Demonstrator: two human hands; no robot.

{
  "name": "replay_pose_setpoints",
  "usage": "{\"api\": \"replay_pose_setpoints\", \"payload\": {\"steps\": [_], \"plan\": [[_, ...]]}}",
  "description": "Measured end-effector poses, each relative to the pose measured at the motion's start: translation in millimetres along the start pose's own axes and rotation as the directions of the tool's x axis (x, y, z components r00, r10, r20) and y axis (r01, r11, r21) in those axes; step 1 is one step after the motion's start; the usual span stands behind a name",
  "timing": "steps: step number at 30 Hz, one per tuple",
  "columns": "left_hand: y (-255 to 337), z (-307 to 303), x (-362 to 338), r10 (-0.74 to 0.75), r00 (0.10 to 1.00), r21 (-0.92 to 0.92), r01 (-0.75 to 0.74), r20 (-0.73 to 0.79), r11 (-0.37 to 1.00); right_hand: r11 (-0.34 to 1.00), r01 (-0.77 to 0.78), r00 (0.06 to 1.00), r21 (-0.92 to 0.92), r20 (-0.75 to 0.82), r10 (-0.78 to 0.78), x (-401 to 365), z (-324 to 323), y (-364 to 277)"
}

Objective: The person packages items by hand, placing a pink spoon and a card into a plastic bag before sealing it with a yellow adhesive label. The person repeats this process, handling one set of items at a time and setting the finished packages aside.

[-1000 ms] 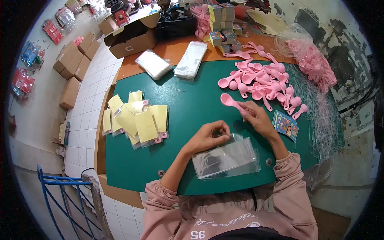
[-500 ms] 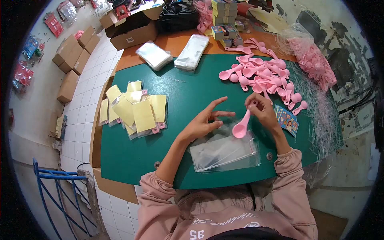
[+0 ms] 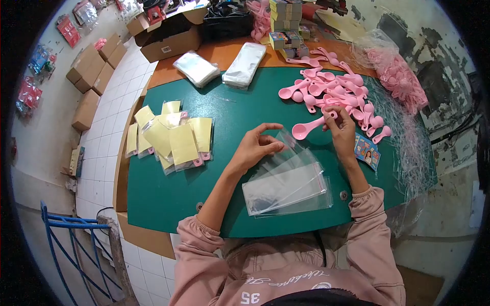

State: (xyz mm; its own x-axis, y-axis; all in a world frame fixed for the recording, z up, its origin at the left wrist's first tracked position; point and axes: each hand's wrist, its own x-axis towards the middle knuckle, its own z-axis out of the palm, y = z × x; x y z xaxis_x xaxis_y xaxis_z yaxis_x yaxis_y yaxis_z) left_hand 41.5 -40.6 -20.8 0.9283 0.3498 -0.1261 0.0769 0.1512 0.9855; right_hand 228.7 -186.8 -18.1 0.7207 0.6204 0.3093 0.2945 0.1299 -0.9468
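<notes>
My right hand (image 3: 339, 125) pinches a pink measuring spoon (image 3: 305, 129) by its handle end, the bowl pointing left above the green table. To its left, the thumb and fingers of my left hand (image 3: 258, 148) are closed on the edge of a clear plastic bag (image 3: 287, 158), which rises at a slant toward the spoon. Beneath it lies a loose stack of clear plastic bags (image 3: 286, 191). Just beyond my right hand spreads a pile of pink spoons (image 3: 334, 92). Small printed cards (image 3: 367, 153) rest right of my right wrist.
Bagged packs with yellow cards (image 3: 182, 145) lie on the left of the green table (image 3: 163, 204). Two bundles of clear bags (image 3: 245, 66), an open cardboard box (image 3: 171, 46) and stacked card bundles (image 3: 286, 25) stand behind. Crumpled plastic wrap (image 3: 403, 148) covers the right edge.
My right hand has brought the spoon upward, turning it from pointing down to lying nearly level. My left fingers have closed on a bag and lifted its edge from the stack.
</notes>
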Motion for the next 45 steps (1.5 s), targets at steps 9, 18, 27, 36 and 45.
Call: {"api": "replay_pose_setpoints", "payload": {"steps": [9, 18, 27, 36, 45], "plan": [[-5.0, 0.8, 1.9, -0.032, 0.999, -0.023, 0.033, 0.025, 0.999, 0.99, 0.049, 0.997, 0.129, -0.068, -0.041, -2.7, 4.0, -3.4], [1.2, 2.2, -1.2, -0.056, 0.998, -0.017, 0.056, -0.003, 0.998, 0.999, 0.043, 0.998, -0.008, -0.043, -0.043, -5.8, 5.8, -3.6], [-4.4, -0.6, 1.3, -0.054, 0.997, -0.04, 0.056, 0.058, 0.998, 0.997, 0.042, 0.998, 0.062, -0.041, -0.039, -6.5, 7.3, -6.1], [-5.4, 0.2, 1.1, -0.053, 0.999, -0.085, 0.051, -0.013, 0.995, 0.985, 0.025, 1.0, 0.172, -0.013, -0.023, -12.1, 12.8, -12.5], [-5.3, 2.0, 2.7, -0.008, 0.997, -0.105, 0.001, -0.073, 0.994, 0.987, 0.049, 0.998, 0.15, 0.031, -0.055, -15.4, 14.9, -15.3]]}}
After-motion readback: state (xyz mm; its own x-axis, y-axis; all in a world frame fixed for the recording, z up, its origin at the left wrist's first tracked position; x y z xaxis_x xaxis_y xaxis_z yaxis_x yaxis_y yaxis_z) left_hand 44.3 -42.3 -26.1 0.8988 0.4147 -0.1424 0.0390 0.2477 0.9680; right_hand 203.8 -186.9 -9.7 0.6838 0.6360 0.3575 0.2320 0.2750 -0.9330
